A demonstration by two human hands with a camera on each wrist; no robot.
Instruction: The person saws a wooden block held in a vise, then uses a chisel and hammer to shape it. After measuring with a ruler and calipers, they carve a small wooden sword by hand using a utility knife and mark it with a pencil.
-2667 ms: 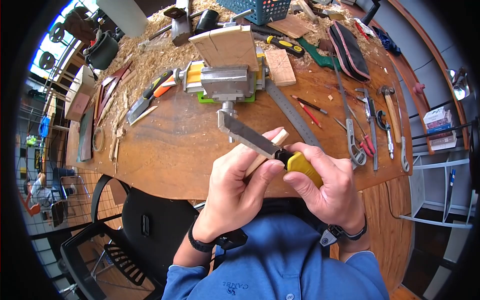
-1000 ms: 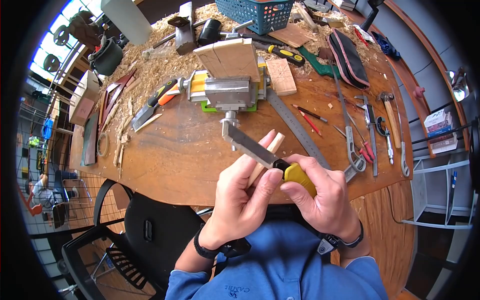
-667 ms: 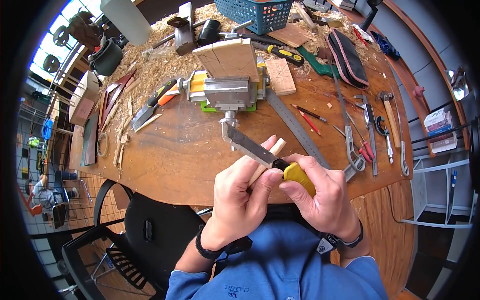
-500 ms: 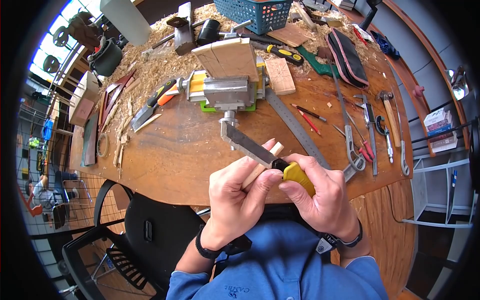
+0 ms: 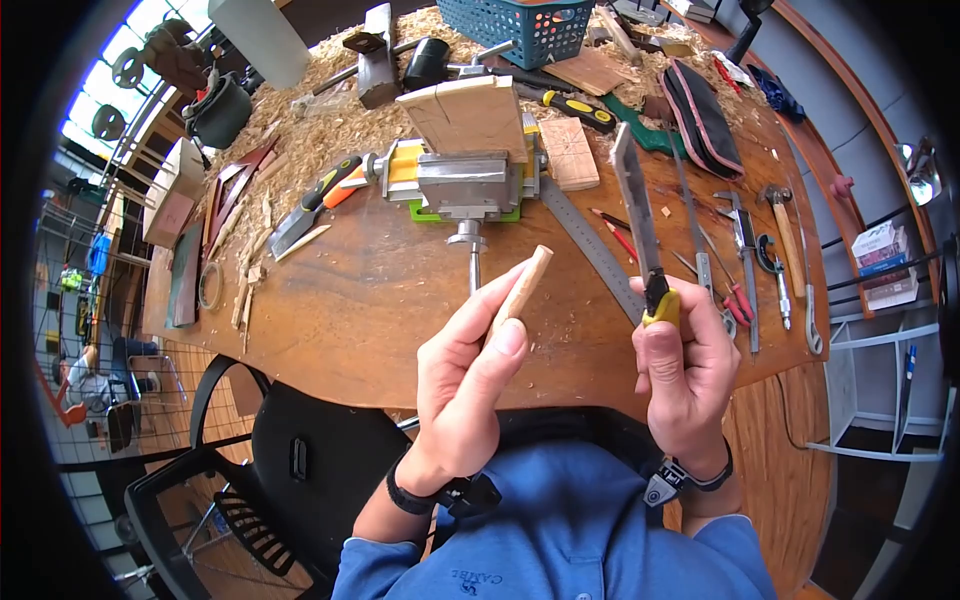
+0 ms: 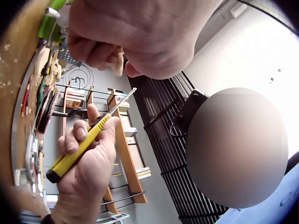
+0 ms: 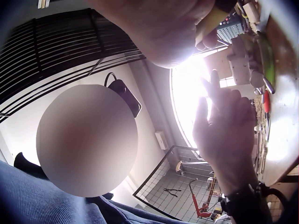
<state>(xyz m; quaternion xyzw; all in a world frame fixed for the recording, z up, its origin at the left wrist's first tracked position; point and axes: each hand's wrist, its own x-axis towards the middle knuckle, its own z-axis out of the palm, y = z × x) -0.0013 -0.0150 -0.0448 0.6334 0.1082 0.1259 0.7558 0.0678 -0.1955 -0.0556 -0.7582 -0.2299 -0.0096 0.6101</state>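
In the head view my left hand (image 5: 465, 375) pinches a short, pale wooden stick (image 5: 525, 285) between thumb and fingers, its far end pointing up and away over the table. My right hand (image 5: 690, 370) grips a yellow utility knife (image 5: 639, 215), thumb along the handle. Its long blade stands nearly upright, away from the stick. The left wrist view shows the knife's ridged yellow handle (image 6: 77, 151) lying across the right palm, with a black end cap. In the right wrist view, glare washes out what the left hand (image 7: 229, 130) holds.
A vise (image 5: 465, 180) clamps a wooden board (image 5: 468, 115) ahead of my hands. A steel ruler (image 5: 590, 245), pencils, a hammer (image 5: 785, 235) and calipers lie to the right. Wood shavings (image 5: 310, 120), a chisel (image 5: 300, 225) and a blue basket (image 5: 535, 30) are farther back.
The knife blade has come off the stick. My right hand has moved right and turned the blade from lying across the stick to nearly upright. The left hand still holds the stick.
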